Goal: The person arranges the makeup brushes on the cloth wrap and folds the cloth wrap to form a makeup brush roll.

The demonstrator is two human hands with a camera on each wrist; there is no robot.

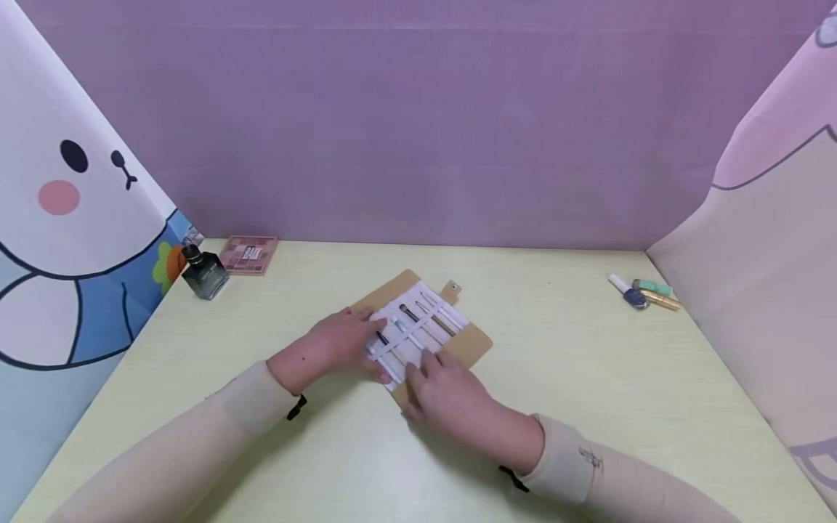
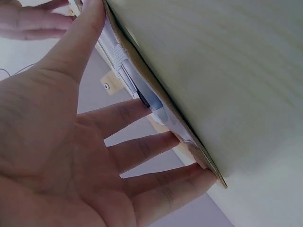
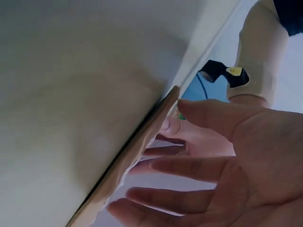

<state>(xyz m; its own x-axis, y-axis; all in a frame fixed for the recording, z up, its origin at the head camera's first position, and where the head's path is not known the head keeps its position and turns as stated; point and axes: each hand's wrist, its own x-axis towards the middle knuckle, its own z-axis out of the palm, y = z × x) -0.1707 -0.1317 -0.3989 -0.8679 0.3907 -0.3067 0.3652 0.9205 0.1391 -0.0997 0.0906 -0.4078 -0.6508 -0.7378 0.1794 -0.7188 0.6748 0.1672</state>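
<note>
A tan brush case (image 1: 475, 344) lies unfolded and turned at an angle on the table, its white lining facing up. Several makeup brushes (image 1: 410, 313) sit side by side under a white elastic band across the lining. My left hand (image 1: 336, 338) rests on the case's left side. In the left wrist view its fingers (image 2: 161, 189) are spread, their tips on the case. My right hand (image 1: 451, 396) is at the near right side, fingertips over the lining. In the right wrist view, its thumb (image 3: 208, 113) is right at the case's corner.
A snap tab (image 1: 451, 291) sticks out from the case's far edge. At the back left are a dark glass bottle (image 1: 205, 276) and a pink palette (image 1: 250, 254). A blue nail polish bottle (image 1: 634, 298), a green tube (image 1: 652, 287) and a gold tube (image 1: 662, 300) lie at the right.
</note>
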